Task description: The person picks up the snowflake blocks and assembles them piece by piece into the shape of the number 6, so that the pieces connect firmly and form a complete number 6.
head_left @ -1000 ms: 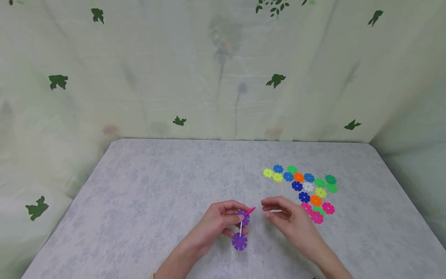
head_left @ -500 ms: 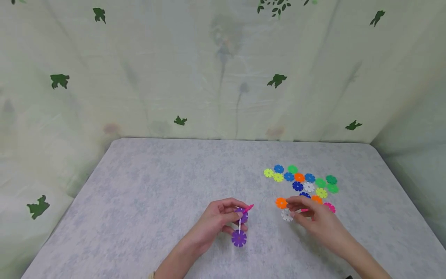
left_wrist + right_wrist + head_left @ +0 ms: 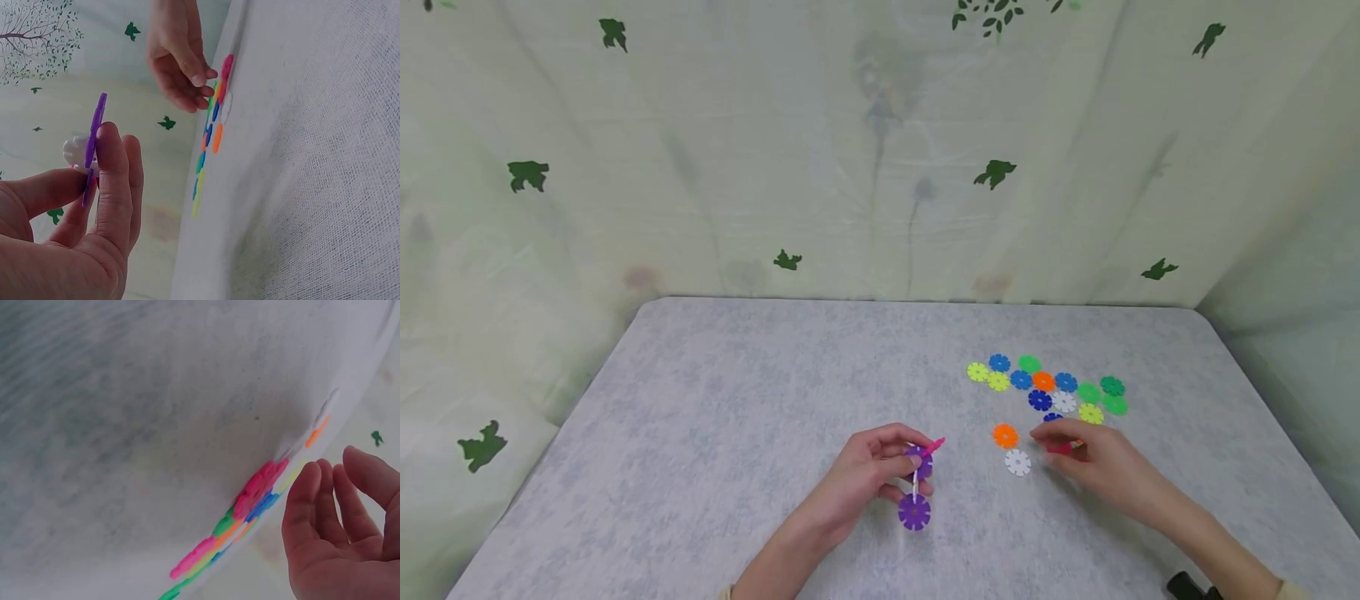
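In the head view my left hand [image 3: 883, 467] pinches a small chain of joined notched plastic discs. It has a lower purple disc [image 3: 914, 512], an upper purple disc [image 3: 927, 465], a white disc seen edge-on between them, and a tilted pink disc [image 3: 934, 447]. The left wrist view shows a purple disc [image 3: 95, 128] and part of the white disc [image 3: 75, 150] above the thumb. My right hand [image 3: 1101, 462] hovers at the near end of the loose discs, partly covering a pink disc [image 3: 1060, 448]. The right wrist view shows its fingers [image 3: 303, 494] loosely bent, holding nothing.
Loose discs spread over the right half of the grey table [image 3: 700, 417]. An orange disc [image 3: 1005, 436] and a white disc [image 3: 1018, 462] lie left of the right hand. A dark object [image 3: 1186, 585] shows beside the right forearm. A patterned curtain [image 3: 737, 150] hangs behind.
My right hand has moved right, away from the left hand to the loose discs, uncovering the orange and white discs. The left hand and its joined discs have barely moved.
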`<state>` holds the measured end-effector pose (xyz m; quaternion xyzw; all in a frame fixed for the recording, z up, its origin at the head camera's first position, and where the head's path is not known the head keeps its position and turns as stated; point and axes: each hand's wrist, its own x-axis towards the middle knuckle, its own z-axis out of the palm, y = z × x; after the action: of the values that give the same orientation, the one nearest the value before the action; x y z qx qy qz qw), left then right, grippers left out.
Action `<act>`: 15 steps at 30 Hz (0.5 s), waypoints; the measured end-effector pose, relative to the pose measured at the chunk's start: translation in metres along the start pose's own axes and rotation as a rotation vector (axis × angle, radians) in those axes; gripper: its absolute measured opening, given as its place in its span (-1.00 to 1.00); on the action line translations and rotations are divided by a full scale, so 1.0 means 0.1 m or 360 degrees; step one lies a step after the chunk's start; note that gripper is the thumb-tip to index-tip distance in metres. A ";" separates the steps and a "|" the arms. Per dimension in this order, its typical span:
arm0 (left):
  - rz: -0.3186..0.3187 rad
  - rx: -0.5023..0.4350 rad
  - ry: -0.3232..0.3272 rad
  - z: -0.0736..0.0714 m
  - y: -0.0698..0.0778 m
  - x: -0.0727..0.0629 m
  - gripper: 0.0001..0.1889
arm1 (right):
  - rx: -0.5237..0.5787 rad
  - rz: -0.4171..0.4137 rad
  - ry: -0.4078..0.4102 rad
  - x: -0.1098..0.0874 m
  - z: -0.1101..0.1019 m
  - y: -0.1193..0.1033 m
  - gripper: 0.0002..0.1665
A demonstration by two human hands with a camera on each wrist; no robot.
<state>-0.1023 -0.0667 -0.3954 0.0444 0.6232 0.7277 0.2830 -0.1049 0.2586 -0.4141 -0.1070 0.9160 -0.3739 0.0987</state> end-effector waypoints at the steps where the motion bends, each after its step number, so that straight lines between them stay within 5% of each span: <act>1: 0.0000 0.0000 0.0002 0.00 0.00 0.00 -0.77 | 0.0005 -0.0011 -0.0023 0.02 0.01 0.00 -0.64; 7: -0.0008 -0.0009 0.0008 -0.01 0.00 0.00 -0.77 | -0.0007 -0.0106 -0.0129 0.08 0.08 0.00 -0.67; 15: -0.0037 0.0002 0.0016 -0.01 0.01 -0.01 -0.77 | -0.0056 0.0031 -0.0129 0.18 0.21 -0.03 -0.59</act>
<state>-0.1023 -0.0677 -0.3948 0.0336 0.6255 0.7243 0.2882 -0.1159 0.2375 -0.4282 -0.1148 0.9187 -0.3521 0.1375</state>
